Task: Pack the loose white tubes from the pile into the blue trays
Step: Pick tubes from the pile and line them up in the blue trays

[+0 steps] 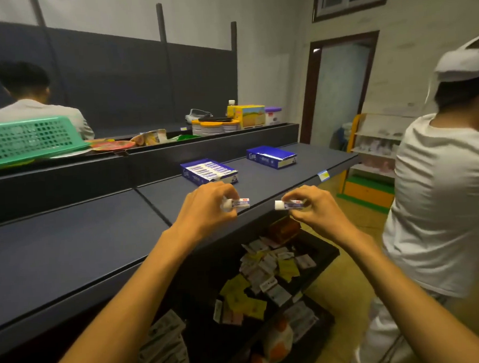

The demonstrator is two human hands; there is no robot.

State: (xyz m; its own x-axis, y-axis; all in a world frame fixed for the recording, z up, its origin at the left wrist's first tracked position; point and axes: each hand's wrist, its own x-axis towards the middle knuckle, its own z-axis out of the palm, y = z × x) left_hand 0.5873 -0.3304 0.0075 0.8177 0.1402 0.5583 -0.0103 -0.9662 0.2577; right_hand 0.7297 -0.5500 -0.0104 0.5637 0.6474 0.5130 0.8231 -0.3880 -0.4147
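Both hands up, left hand [206,204] pinching one white tube [238,203], right hand [311,205] pinching another tube [291,204]. Probably light and a bit squishy. Best held gently around the middle.

White script, seemingly "Cira", on both blue trays [208,172] [271,157].

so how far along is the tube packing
Partly done. The near tray already holds a row of tubes and looks close to full. In hand: the left hand pinches one tube, the right hand another tube, neither placed yet. The far tray seems empty from this angle, so it looks left to fill.
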